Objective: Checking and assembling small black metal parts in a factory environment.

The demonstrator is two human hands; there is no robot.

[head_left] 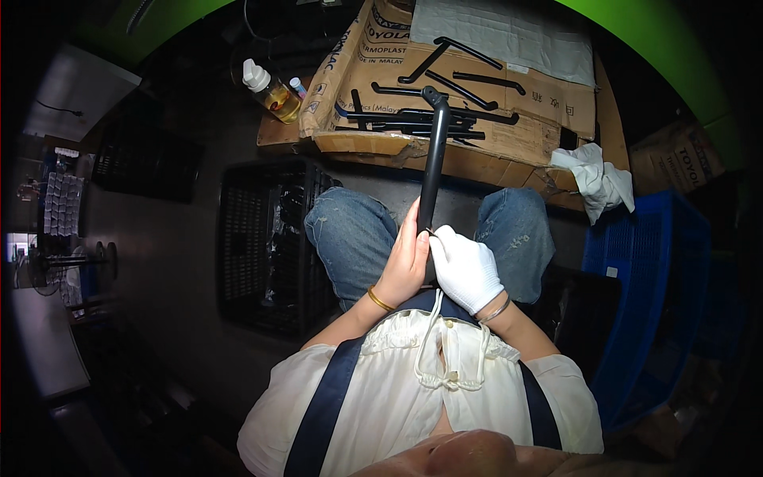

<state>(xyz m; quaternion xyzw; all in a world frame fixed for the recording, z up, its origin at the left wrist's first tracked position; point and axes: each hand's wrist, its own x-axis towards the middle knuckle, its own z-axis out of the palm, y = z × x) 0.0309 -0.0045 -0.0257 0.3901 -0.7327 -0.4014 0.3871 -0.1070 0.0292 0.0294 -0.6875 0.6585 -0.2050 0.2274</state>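
A long black tube-shaped part [434, 163] stands out over my lap, its far end a rounded knuckle with a hole. My bare left hand [402, 262] is closed around its near end, fingers stretched along its left side. In a white glove, my right hand [467, 270] is closed in a pinch against the same end. A thin dark sliver shows at the right fingertips; what they hold is too small to make out. Beyond the part, several black bent rods [421, 121] lie in a loose pile on a cardboard sheet.
An opened cardboard box [366, 143] carries the rods. A bottle of yellow liquid [280, 102] with a white cap stands at its left. A white cloth [598, 181] hangs over its right edge. A black crate [230, 238] is left of my legs, a blue crate [628, 310] right.
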